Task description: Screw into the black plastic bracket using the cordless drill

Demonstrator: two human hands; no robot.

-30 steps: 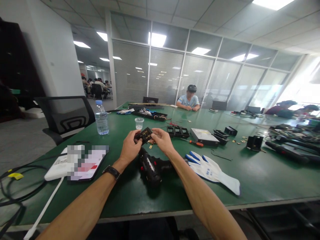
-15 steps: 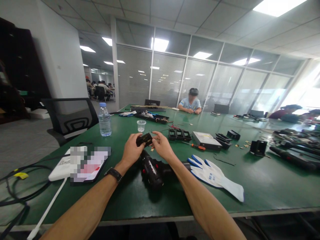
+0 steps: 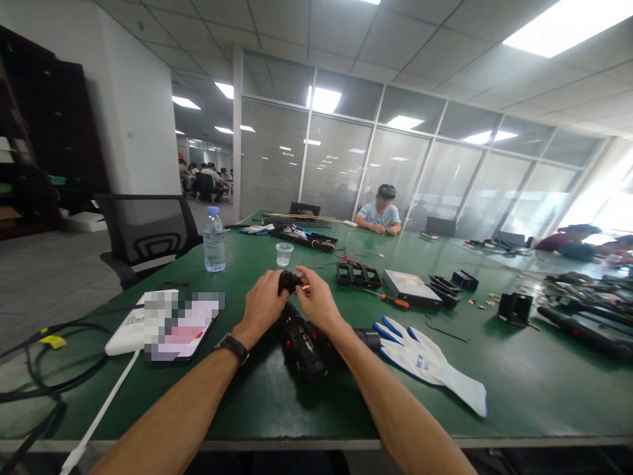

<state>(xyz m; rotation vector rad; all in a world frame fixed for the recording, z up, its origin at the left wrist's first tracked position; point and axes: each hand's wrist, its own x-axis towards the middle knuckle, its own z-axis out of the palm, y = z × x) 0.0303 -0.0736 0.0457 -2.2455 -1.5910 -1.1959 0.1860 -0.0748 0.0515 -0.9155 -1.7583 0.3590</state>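
Pinching a small black part (image 3: 288, 282), both hands (image 3: 264, 305) (image 3: 316, 303) close together.

Bright ceiling panels (image 3: 568, 23), window glare right, edges perhaps warped.

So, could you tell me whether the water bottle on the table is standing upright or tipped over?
Upright. The water bottle stands on its base on the green table, cap on top, beside the small clear cup.

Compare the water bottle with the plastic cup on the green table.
The water bottle is taller than the plastic cup. The bottle is closed with a blue cap; the cup is open-topped. The bottle stands nearer the table's left edge by the chair; the cup stands just beyond the hands. Both are clear and upright on the table.
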